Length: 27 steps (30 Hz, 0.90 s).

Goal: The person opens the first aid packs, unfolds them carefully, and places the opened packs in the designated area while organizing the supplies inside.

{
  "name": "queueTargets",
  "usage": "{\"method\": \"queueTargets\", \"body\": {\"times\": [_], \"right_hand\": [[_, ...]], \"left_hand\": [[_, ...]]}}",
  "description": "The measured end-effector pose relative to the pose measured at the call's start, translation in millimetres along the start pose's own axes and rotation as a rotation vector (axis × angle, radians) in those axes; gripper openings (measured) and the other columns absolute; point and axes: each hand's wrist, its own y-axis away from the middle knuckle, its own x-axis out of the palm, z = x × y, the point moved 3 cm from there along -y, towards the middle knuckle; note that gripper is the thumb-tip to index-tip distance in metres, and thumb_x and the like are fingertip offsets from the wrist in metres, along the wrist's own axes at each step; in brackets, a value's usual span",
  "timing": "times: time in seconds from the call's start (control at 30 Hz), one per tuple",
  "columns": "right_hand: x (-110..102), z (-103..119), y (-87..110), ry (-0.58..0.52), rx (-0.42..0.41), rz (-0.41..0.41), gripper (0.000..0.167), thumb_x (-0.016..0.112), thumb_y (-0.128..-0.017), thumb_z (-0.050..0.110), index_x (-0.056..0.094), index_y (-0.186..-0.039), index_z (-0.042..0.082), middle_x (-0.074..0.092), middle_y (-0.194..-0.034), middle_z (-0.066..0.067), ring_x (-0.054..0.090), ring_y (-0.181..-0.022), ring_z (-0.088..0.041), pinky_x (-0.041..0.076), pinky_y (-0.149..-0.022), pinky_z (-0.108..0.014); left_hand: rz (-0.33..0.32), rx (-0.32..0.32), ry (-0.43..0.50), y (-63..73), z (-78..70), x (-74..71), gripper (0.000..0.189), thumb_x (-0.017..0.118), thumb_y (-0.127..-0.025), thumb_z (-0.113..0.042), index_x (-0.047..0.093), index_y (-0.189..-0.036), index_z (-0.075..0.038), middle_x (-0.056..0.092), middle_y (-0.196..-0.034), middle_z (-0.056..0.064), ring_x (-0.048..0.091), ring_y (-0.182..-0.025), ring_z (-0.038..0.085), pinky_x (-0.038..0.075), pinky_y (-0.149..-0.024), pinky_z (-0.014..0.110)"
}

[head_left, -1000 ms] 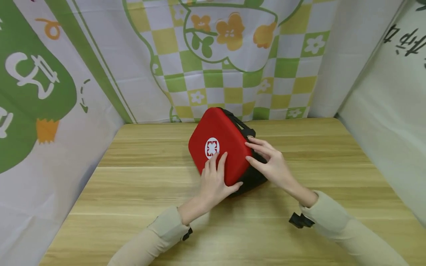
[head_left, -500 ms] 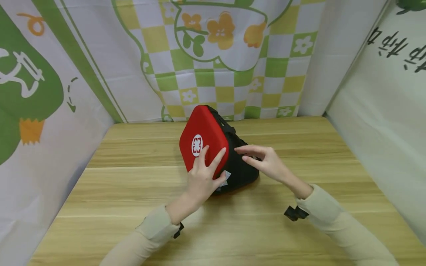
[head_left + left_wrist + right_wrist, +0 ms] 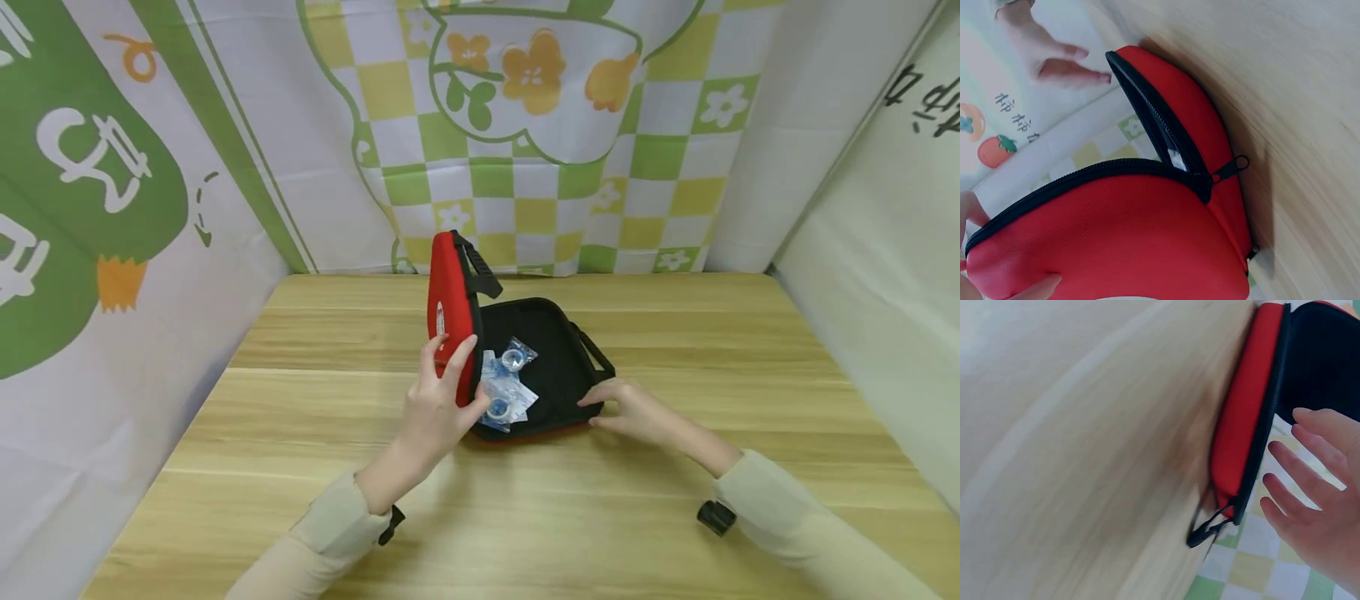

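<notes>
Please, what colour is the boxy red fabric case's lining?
The lining is black; the head view shows it best.

The tabletop [image 3: 322, 400] is a pale, yellowish wood, its grain running from side to side, browner in some bands and lighter in others, with a faint sheen toward the near side. Sitting on it, around the middle and nearer the back edge, is a red-and-black zip case [image 3: 452, 292]. Its lower half [image 3: 558, 358] rests flat against the wood, and a soft shadow spreads over the surface just in front.
</notes>
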Motion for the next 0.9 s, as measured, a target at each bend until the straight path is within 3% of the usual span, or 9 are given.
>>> {"method": "queueTargets", "body": {"times": [0.23, 0.37, 0.53, 0.67, 0.9], "right_hand": [[6, -7, 8.6, 0.077, -0.027, 0.021, 0.016, 0.066, -0.073, 0.0, 0.067, -0.089, 0.003, 0.061, -0.096, -0.012, 0.055, -0.092, -0.028, 0.046, -0.078, -0.041], [8, -7, 9.1, 0.096, -0.066, -0.002, 0.016, 0.066, -0.072, -0.002, 0.068, -0.087, 0.003, 0.06, -0.092, -0.009, 0.055, -0.088, -0.026, 0.046, -0.075, -0.039], [10, -5, 10.1, 0.096, -0.103, -0.037, 0.014, 0.066, -0.07, -0.003, 0.068, -0.083, 0.003, 0.061, -0.088, -0.008, 0.054, -0.084, -0.024, 0.046, -0.073, -0.038], [11, -3, 11.8, 0.108, -0.126, -0.06, 0.014, 0.067, -0.069, -0.003, 0.068, -0.081, 0.004, 0.061, -0.085, -0.006, 0.053, -0.082, -0.022, 0.045, -0.071, -0.036], [10, -3, 14.1, 0.098, -0.064, -0.017, 0.013, 0.067, -0.072, -0.001, 0.069, -0.083, 0.006, 0.061, -0.086, -0.004, 0.052, -0.084, -0.021, 0.045, -0.072, -0.036]], "left_hand": [[-0.007, -0.135, 0.034, 4.5, 12.9, -10.8, 0.068, 0.068, -0.064, -0.006, 0.035, -0.124, -0.011, 0.042, -0.113, 0.022, 0.048, -0.054, 0.02, 0.04, -0.038, 0.019], [-0.004, -0.186, 0.081, 7.4, 21.2, -15.6, 0.067, 0.067, -0.066, -0.003, 0.032, -0.123, -0.01, 0.04, -0.114, 0.021, 0.045, -0.053, 0.017, 0.045, -0.044, 0.023], [-0.01, -0.234, 0.161, 12.2, 32.1, -19.7, 0.068, 0.066, -0.066, 0.002, 0.029, -0.122, -0.007, 0.037, -0.118, 0.02, 0.049, -0.069, 0.02, 0.051, -0.057, 0.029], [-0.037, -0.278, 0.204, 15.2, 40.5, -23.3, 0.065, 0.065, -0.066, 0.004, 0.029, -0.119, -0.003, 0.037, -0.118, 0.019, 0.048, -0.081, 0.025, 0.052, -0.057, 0.032], [-0.054, -0.402, 0.303, 19.6, 50.0, -29.2, 0.066, 0.063, -0.065, 0.01, 0.027, -0.119, 0.0, 0.04, -0.111, 0.019, 0.049, -0.082, 0.027, 0.051, -0.057, 0.036]]}}
